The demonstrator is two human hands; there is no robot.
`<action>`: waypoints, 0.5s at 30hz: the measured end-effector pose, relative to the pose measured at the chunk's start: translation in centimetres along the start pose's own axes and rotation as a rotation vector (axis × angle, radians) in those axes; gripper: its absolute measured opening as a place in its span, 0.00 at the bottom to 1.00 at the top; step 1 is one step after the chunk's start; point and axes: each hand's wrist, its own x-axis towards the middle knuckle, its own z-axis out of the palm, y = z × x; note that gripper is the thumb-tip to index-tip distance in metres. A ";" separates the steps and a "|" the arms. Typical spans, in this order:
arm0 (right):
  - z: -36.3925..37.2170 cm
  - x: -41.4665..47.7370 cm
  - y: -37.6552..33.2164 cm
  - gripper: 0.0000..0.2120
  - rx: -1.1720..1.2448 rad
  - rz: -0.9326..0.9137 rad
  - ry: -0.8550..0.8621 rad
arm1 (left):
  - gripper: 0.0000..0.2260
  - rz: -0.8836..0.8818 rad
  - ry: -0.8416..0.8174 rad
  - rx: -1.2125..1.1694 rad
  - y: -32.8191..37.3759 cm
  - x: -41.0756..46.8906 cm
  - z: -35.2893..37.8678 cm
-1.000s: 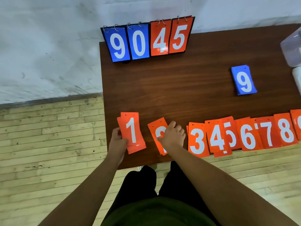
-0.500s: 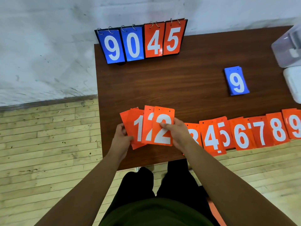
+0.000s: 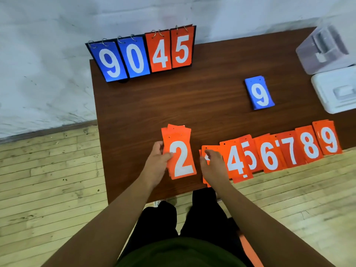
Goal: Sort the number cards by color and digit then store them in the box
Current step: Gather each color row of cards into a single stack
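Observation:
My left hand (image 3: 157,162) grips a stack of orange cards (image 3: 179,151) with a white 2 on top, held just above the near table edge. My right hand (image 3: 212,166) lies on the orange 3 pile (image 3: 207,148), fingers curled at its top edge, hiding most of the digit. To the right runs a row of overlapping orange piles: 4 (image 3: 236,160), 5 (image 3: 250,153), 6 (image 3: 269,157), 7 (image 3: 290,149), 8 (image 3: 309,144) and 9 (image 3: 328,138). A blue stack topped by a 9 (image 3: 260,93) lies further back. The clear storage box (image 3: 323,51) stands at the far right.
A flip scoreboard (image 3: 142,53) reading 9 0 4 5 stands at the table's (image 3: 163,105) far left corner against the wall. A white lid (image 3: 335,91) lies in front of the clear box. Wooden floor lies left of and below the table.
The 2 cards, held by my right hand before, now sit squared on the 1 cards in my left hand. My right hand has moved right onto the 3 pile.

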 end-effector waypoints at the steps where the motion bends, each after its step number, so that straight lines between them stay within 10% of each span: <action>1: -0.2 0.0 1.4 0.20 -0.145 -0.033 -0.009 | 0.15 -0.023 -0.007 -0.052 0.2 -0.1 0.3; 10: 1.8 -0.8 2.3 0.22 -0.480 -0.412 -0.132 | 0.19 -0.026 0.064 -0.163 -0.2 -0.1 0.6; 15: 2.3 0.6 1.6 0.43 -0.558 -0.027 0.038 | 0.18 -0.001 0.071 -0.156 -0.2 -0.4 -1.3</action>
